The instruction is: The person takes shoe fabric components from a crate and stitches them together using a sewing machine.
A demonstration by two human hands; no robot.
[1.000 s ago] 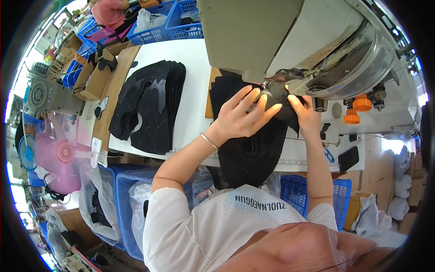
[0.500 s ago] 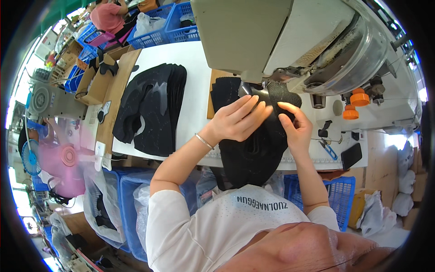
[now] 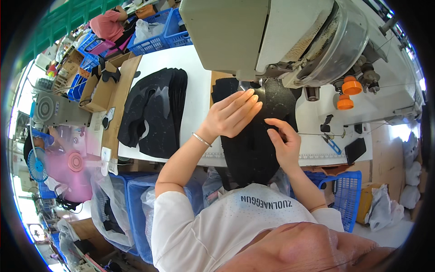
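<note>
A black fabric piece (image 3: 250, 156) lies under the head of a sewing machine (image 3: 226, 36) and hangs over the table's near edge. My left hand (image 3: 233, 113) rests on it with fingers stretched out side by side, their tips just short of the needle area. Under those fingertips shows a shiny grey patch, partly hidden. My right hand (image 3: 286, 141) is at the fabric's right side, thumb and forefinger curved and apart, with nothing visible between them. To the left, a stack of black cut pieces (image 3: 156, 113) with grey patches lies on the white table (image 3: 195, 68).
Blue thread snips (image 3: 332, 144) and a dark phone-like slab (image 3: 355, 150) lie at the right. Orange tension knobs (image 3: 351, 85) stick out from the machine. Blue crates (image 3: 346, 199) stand below the table. A pink fan (image 3: 74, 162) is at the left; a person (image 3: 106, 25) sits far left.
The whole view has shifted slightly. My right hand has drawn a little nearer and left, away from the needle area. My left hand stays by the needle, its fingers now flatter on the fabric.
</note>
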